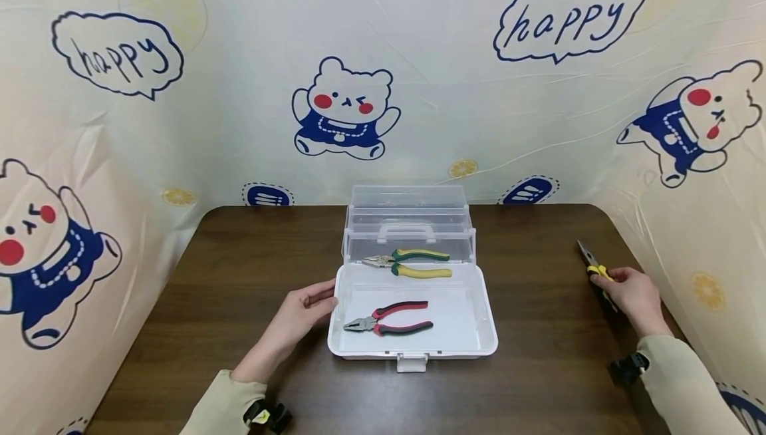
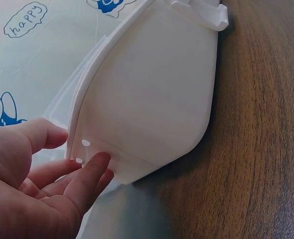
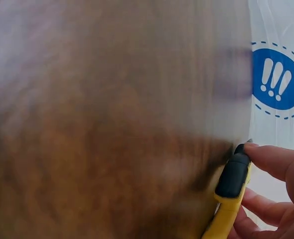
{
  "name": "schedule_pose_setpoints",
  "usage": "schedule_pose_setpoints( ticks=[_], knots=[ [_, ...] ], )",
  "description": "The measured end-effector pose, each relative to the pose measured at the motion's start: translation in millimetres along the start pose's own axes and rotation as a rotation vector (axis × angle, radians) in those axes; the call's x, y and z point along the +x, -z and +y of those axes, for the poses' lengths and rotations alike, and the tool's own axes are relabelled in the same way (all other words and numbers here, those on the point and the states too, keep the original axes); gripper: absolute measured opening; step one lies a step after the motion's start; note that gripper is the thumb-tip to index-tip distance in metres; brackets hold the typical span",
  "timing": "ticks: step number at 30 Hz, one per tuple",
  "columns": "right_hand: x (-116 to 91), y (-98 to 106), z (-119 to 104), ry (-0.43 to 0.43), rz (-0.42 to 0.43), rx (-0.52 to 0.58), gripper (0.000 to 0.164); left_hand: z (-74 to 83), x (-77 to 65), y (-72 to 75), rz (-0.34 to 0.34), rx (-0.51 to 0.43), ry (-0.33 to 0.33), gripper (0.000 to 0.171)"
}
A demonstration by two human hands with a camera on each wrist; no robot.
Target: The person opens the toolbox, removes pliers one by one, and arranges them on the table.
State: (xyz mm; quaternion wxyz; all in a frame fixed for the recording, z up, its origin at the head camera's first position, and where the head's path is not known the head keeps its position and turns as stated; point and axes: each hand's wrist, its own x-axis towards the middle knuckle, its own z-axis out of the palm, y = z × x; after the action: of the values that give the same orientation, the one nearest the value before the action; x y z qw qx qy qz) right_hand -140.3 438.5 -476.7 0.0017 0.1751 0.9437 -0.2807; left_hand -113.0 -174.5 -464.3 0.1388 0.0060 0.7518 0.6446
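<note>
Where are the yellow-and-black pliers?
The yellow-and-black pliers are in the right hand, near the table's right edge in the head view, right of the white box.

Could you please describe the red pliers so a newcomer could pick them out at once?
On the brown table stands an open white box with a latch at its near side. Inside, nearer that latch, lie the red pliers, jaws pointing left. Their red and black colouring sets them apart from the green and yellow pliers further back.
</note>
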Motion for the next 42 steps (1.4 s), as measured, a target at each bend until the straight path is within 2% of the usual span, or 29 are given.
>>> schedule_pose_setpoints(
  ticks=[12, 21, 27, 33, 42],
  knots=[
    [-5.3, 3.2, 0.3, 0.008, -0.048, -0.013, 0.06, -2.3, -1.3, -0.1, -0.018, -0.029, -0.009, 0.051],
    [-12.9, 8.1, -12.4, 0.13, 0.099, -0.064, 0.048, -1.5, -1.2, 0.0, -0.014, -0.02, -0.003, 0.051],
    [-18.8, 6.5, -39.4, 0.25, 0.153, -0.026, 0.041, -1.9, -1.4, 0.3, -0.014, -0.014, 0.002, 0.051],
    [-28.4, 5.5, -78.7, 0.333, 0.116, 0.017, 0.041, -2.0, -0.8, 0.4, -0.012, -0.014, 0.005, 0.051],
    [-54.5, 2.9, -137.0, 0.454, 0.083, 0.085, 0.04, -1.7, -0.4, -0.1, -0.009, -0.02, -0.014, 0.05]
  ],
)
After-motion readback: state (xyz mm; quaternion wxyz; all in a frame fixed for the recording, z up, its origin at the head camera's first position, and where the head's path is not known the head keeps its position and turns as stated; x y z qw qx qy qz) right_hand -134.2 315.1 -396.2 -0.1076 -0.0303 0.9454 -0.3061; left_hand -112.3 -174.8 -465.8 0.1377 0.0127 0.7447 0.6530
